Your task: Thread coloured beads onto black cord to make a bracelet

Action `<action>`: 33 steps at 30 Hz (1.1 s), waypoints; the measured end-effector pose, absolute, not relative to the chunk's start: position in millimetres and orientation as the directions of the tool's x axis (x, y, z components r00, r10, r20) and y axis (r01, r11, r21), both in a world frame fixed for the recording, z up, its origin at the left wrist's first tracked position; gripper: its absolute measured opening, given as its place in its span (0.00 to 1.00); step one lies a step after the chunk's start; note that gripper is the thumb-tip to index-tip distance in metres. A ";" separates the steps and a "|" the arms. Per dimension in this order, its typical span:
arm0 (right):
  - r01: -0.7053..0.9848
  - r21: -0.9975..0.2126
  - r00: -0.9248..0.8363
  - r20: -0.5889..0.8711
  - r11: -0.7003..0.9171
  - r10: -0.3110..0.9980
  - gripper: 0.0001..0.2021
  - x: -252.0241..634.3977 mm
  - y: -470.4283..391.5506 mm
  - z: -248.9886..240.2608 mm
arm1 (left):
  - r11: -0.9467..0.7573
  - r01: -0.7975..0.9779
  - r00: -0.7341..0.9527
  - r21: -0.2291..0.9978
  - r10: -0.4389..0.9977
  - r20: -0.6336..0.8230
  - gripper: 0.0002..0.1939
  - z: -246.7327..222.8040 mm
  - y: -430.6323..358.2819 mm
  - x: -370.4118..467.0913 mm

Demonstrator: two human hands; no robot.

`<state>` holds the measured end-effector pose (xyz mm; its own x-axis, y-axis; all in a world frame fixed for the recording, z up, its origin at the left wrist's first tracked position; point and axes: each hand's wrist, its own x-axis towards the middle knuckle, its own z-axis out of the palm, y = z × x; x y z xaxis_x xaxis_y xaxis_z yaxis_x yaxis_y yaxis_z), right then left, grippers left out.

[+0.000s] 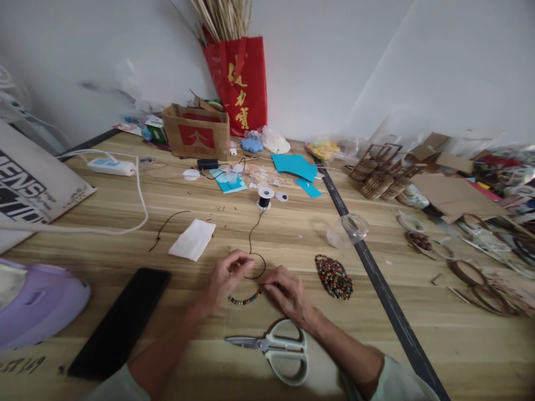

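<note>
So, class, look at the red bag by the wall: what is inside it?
Long, thin, pale stalks stick up out of the top of the red bag. Their lower ends, and anything deeper down, are hidden by its sides.

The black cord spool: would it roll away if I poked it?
The black cord spool would probably slide or tip first, since it seems to stand on a flat white end. Knocked over, it might roll, because its ends look round. A gentle pull on the cord might just straighten its slack curves before moving the spool.
</note>
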<state>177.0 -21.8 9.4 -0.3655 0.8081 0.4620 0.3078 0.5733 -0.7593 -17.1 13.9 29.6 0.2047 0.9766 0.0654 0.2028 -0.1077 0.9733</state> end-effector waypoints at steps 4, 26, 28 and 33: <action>0.347 -0.688 -0.432 0.486 0.638 0.760 0.08 177.8 -22.5 8.0 | -0.038 0.331 0.060 0.943 0.998 0.019 0.16 23.7 29.2 -33.2; 0.319 -0.668 -0.449 0.519 0.673 0.728 0.08 177.7 -20.0 9.4 | -0.286 0.769 0.290 0.572 0.953 0.086 0.07 18.5 31.3 -42.9; 0.319 -0.675 -0.441 0.515 0.665 0.735 0.08 177.8 -19.5 9.1 | -0.219 0.667 0.250 0.712 0.966 0.063 0.07 20.5 31.4 -42.9; 0.317 -0.698 -0.445 0.489 0.642 0.751 0.07 178.2 -18.8 7.5 | -0.099 0.405 0.249 0.909 0.969 -0.005 0.10 35.4 27.2 -35.6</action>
